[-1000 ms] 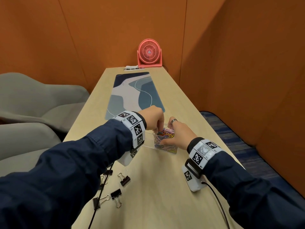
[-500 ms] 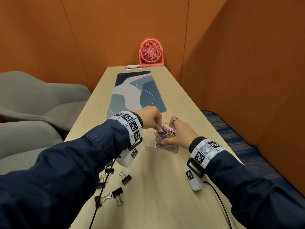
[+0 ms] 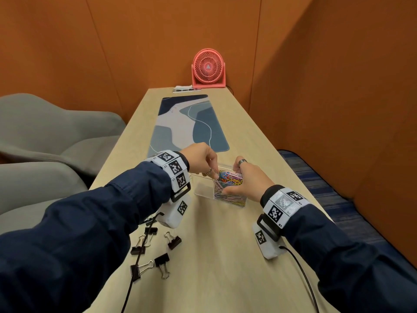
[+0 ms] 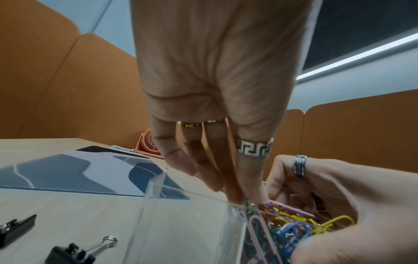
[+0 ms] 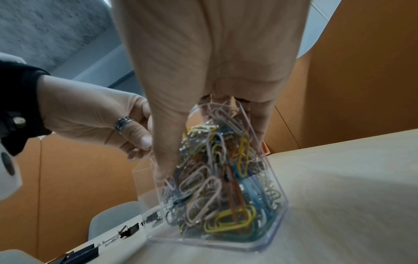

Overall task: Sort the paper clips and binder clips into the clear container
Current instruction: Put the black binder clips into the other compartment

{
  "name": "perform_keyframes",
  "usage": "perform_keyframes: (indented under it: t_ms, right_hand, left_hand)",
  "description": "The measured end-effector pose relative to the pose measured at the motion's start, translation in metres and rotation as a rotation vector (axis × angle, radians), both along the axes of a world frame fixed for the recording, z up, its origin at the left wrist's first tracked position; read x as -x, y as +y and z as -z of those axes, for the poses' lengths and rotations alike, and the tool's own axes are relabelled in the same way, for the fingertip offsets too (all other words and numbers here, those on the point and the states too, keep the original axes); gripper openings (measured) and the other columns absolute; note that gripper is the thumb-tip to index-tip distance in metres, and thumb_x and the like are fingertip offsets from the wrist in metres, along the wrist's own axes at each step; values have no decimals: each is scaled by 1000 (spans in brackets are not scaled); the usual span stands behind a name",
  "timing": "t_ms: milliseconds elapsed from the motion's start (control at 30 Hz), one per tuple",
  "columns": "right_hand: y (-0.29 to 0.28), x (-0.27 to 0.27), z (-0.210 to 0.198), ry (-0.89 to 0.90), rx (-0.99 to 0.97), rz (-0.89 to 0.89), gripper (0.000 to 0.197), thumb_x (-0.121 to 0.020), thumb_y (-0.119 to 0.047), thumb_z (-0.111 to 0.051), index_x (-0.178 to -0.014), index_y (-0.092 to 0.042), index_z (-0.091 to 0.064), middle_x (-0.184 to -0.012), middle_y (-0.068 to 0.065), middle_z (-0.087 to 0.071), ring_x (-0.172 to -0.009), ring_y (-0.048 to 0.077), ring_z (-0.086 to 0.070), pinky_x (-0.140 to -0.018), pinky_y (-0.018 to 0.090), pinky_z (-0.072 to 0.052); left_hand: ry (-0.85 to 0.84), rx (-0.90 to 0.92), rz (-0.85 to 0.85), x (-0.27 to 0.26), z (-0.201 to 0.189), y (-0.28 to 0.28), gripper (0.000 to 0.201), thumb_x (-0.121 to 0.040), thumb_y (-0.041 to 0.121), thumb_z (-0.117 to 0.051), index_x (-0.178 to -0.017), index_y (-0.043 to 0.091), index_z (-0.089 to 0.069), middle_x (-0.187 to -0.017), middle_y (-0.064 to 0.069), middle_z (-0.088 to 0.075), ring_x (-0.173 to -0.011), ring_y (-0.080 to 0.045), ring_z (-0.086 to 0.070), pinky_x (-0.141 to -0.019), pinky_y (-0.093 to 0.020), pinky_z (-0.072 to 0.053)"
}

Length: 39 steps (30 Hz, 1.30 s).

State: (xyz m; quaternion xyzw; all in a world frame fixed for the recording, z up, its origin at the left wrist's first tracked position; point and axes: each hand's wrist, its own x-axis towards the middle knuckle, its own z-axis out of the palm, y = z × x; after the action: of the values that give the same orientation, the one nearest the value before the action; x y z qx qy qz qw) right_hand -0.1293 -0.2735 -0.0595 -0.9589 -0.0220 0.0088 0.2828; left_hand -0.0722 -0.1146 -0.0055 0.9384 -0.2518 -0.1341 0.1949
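Right hand [image 3: 244,180] arches over the clear container [image 3: 204,191], fingers clasping its paper-clip side. Left hand [image 3: 200,158] points down, fingers together, tips among the paper clips [image 5: 217,178].

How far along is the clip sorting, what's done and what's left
Done: the paper clips fill the right compartment of the clear container. In hand: the right hand holds the container there, while the left hand reaches its fingertips into the pile; whether it pinches a clip is unclear. Left: the black binder clips lie on the table, and the left compartment looks empty.
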Motion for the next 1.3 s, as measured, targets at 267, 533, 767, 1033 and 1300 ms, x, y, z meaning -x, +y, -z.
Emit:
perform_keyframes:
  t_ms: [267,533,767,1033,1300]
  right_hand:
    - [1,-1,0,-7,4,2,56,-67,-40,-79,-97,-20,-36,-102,4,-60,-92,24,-57,-77,36,-51]
    - [0,-2,2,-24,-8,1,57,-65,-40,-80,-94,-19,-36,-98,5,-61,-90,26,-57,-74,36,-47]
    - [1,0,0,-14,-6,-4,58,-64,-41,-80,-96,-18,-37,-101,7,-62,-90,26,-59,-79,39,-51]
    - [1,-1,0,-18,-11,-5,58,-65,-40,-80,-95,-18,-36,-99,6,-61,-90,26,-58,-72,34,-46]
    - [0,-1,1,-24,-17,-10,57,-65,-40,-80,-95,-19,-36,-99,6,-62,-90,26,-58,-76,36,-49]
  left_hand:
    - [-52,3,-27,-1,1,0,18,-81,25,-72,-94,12,-75,-90,-10,-71,-60,-7,-50,-54,-17,-41]
    - [-132,-14,26,1,0,1,17,-82,19,-71,-96,10,-75,-92,-7,-72,-74,-11,-54,-58,-9,-38]
    - [-167,-187,126,5,-4,-10,17,-87,17,-66,-100,8,-72,-99,-10,-70,-81,-15,-53,-73,-25,-42]
    - [-183,-131,121,6,3,-11,12,-82,14,-70,-92,9,-73,-94,-8,-71,-79,-13,-56,-71,-23,-42]
    - [-172,-43,52,4,3,0,26,-87,34,-64,-106,17,-69,-93,3,-60,-82,-11,-50,-72,-22,-36]
